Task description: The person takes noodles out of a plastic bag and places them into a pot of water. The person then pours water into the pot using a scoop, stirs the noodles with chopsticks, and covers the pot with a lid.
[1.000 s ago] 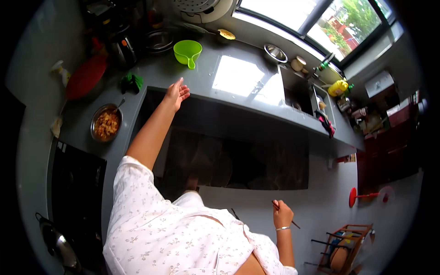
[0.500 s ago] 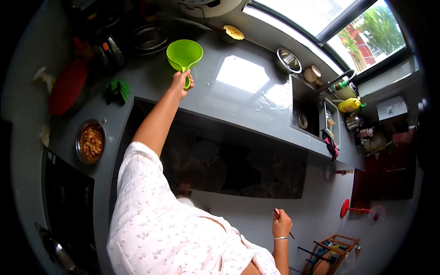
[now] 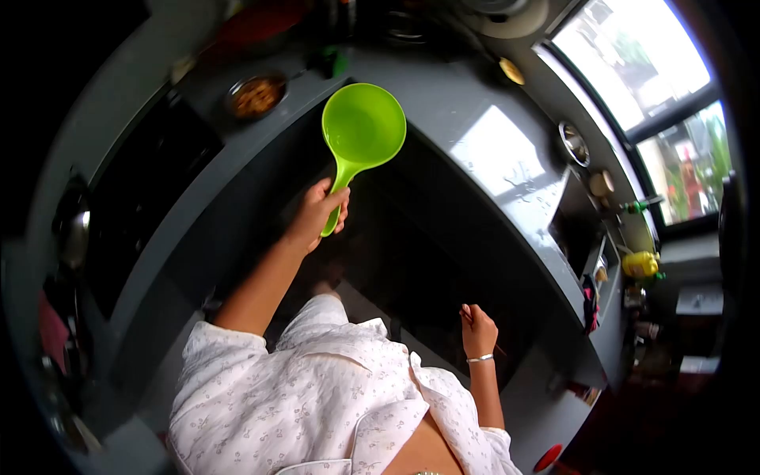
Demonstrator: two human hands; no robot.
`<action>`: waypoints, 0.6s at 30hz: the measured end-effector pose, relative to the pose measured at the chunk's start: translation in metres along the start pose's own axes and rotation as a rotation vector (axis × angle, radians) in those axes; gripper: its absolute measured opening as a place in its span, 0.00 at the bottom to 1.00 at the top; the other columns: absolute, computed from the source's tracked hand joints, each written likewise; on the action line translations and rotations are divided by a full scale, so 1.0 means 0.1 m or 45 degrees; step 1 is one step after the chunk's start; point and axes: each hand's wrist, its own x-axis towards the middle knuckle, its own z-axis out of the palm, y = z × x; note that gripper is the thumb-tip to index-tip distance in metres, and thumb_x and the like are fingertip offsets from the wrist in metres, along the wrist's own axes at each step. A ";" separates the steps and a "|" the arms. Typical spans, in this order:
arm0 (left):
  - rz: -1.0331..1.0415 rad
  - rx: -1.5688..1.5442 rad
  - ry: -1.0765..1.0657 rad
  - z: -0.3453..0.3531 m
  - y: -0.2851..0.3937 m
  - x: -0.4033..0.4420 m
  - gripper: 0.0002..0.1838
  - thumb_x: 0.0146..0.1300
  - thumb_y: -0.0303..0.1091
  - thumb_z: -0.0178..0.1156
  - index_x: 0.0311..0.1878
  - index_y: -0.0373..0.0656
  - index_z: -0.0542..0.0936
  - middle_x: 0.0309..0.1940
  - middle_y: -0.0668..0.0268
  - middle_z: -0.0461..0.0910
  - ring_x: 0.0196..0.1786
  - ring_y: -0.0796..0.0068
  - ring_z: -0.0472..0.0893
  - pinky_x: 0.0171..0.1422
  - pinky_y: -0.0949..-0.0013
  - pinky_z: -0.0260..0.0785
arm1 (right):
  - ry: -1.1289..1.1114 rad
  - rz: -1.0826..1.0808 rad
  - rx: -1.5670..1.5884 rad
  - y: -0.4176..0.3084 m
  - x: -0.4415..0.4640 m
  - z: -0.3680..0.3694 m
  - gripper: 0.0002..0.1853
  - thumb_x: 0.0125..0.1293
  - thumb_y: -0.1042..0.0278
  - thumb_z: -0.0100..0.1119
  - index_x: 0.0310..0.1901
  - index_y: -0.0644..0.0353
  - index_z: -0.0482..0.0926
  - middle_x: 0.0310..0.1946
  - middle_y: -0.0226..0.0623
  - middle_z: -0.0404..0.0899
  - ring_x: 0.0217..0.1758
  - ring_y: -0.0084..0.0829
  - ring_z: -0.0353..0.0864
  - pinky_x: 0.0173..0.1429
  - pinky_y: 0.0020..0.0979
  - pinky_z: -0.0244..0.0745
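My left hand (image 3: pixel 321 212) grips the handle of a bright green water ladle (image 3: pixel 364 125), held out in front of me past the counter's edge. Its wide round bowl faces up toward me, with what looks like water in the bottom. Lower on the right, my right hand (image 3: pixel 480 331) is closed round thin brown chopsticks (image 3: pixel 467 313); how many there are I cannot tell. The tips poke out below the fist, near the silver bangle on my wrist.
A metal bowl of chopped food (image 3: pixel 257 96) with a spoon stands on the grey counter (image 3: pixel 443 87). At left is a black cooktop (image 3: pixel 154 186). To the right are a sink (image 3: pixel 571 218), a steel bowl (image 3: pixel 573 144) and a yellow bottle (image 3: pixel 640 263).
The green ladle has come off the space above the counter, back toward my body. My view has turned left, toward the cooktop. My right hand still holds the chopsticks.
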 end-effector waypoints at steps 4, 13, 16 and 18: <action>0.017 -0.010 0.242 -0.38 -0.22 -1.37 0.15 0.70 0.33 0.57 0.58 0.41 0.73 0.26 0.72 0.71 0.23 0.84 0.71 0.22 0.78 0.64 | -0.165 -0.303 0.035 -0.34 0.03 0.17 0.16 0.70 0.57 0.57 0.27 0.57 0.73 0.24 0.42 0.78 0.28 0.48 0.79 0.28 0.42 0.71; 0.273 -0.113 0.853 -0.98 -0.59 -3.90 0.09 0.70 0.33 0.57 0.49 0.41 0.74 0.27 0.70 0.73 0.25 0.82 0.73 0.25 0.76 0.66 | -0.389 -0.963 0.219 -1.78 -0.34 0.62 0.13 0.67 0.62 0.59 0.28 0.60 0.72 0.26 0.43 0.79 0.29 0.49 0.80 0.28 0.42 0.71; 0.404 -0.126 0.920 -1.20 -0.74 -4.60 0.15 0.71 0.35 0.54 0.56 0.37 0.73 0.27 0.69 0.73 0.24 0.81 0.73 0.26 0.76 0.65 | -0.427 -1.137 0.284 -2.35 -0.62 0.66 0.16 0.71 0.61 0.56 0.26 0.61 0.73 0.25 0.44 0.78 0.26 0.49 0.79 0.27 0.41 0.71; 0.462 -0.168 1.022 -1.33 -0.82 -5.13 0.15 0.71 0.36 0.54 0.54 0.36 0.74 0.26 0.68 0.74 0.23 0.79 0.72 0.27 0.74 0.65 | -0.444 -1.261 0.414 -2.81 -0.96 0.79 0.18 0.73 0.61 0.52 0.26 0.62 0.76 0.23 0.43 0.77 0.26 0.47 0.79 0.29 0.41 0.71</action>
